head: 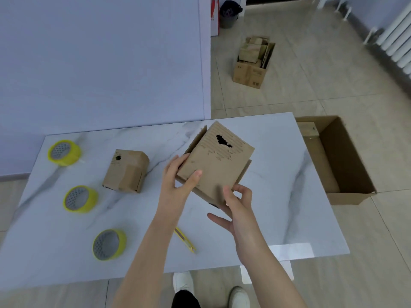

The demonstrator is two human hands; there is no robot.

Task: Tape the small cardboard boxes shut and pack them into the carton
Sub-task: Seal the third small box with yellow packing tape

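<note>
I hold a small cardboard box [216, 163] tilted above the marble table [278, 218]; its top face is torn and carries a black smudge. My left hand [178, 181] grips its left edge, thumb on top. My right hand [235, 207] holds its near corner from below, thumb on the top face. A second small box [126, 171] stands on the table to the left. Three yellow tape rolls [64, 152] [80, 199] [109, 244] lie along the table's left side. An open carton [347, 161] sits on the floor right of the table, one small box [308, 129] inside it.
A yellow utility knife [185, 241] lies near the table's front edge under my left forearm. Another carton [253, 62] full of cardboard pieces stands on the floor further back. A white radiator [398, 38] is at the far right. My shoes show below the table.
</note>
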